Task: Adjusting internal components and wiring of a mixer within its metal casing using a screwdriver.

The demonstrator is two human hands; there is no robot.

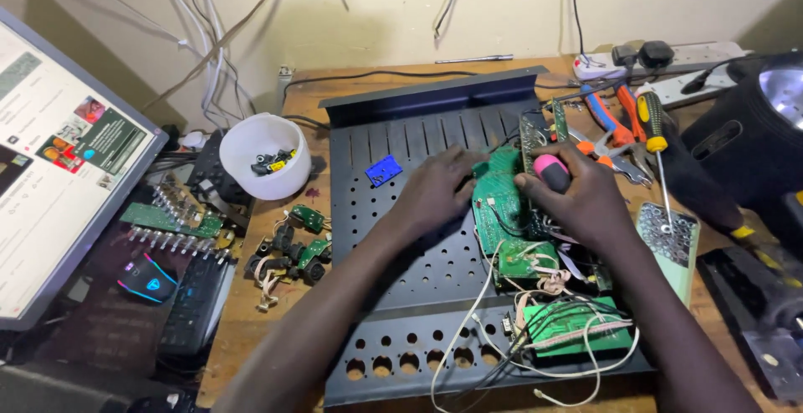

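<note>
The right hand is wrapped in a closed fist around the pink-capped handle of a screwdriver, its tip hidden behind the green circuit board that lies just under both sets of fingers. The left hand rests flat, fingers lightly spread and pressing on the board's left edge. Below the right-hand fingers sit two more green boards, tangled in white wires; all three boards lie on one perforated dark metal panel. Just left of the left fingertips, one small blue plate rests on the panel. Right of the right hand lie one yellow-and-black screwdriver, orange-handled pliers and one pale perforated strip. Farther left of the left hand stand one white bowl of small parts, a scatter of little green boards and black components, one long board lined with knobs, one lit mouse and one monitor. One white power strip lies beyond the right knuckles by the wall.
</note>
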